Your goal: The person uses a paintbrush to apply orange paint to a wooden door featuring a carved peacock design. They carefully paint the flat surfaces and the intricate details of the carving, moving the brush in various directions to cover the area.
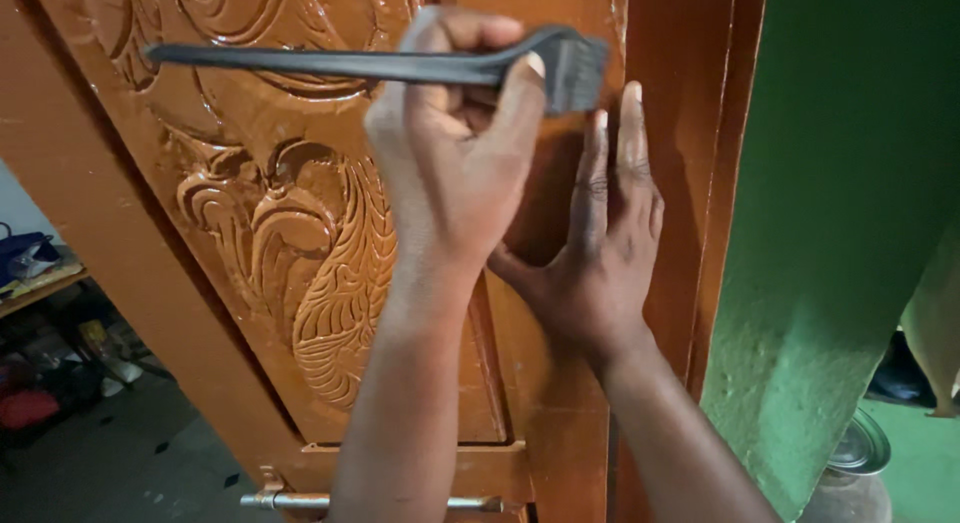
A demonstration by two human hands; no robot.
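No label, sign or screen shows anywhere in view. The nearest things to packages are small and blurred: on the floor at the lower left, a few pale and yellowish packets or boxes (100, 348) lie beside a red bundle (25, 408), too dim to tell their shapes exactly. At the lower right, a round metal tin (858, 445) with a silvery lid stands at the foot of the green wall (850, 233).
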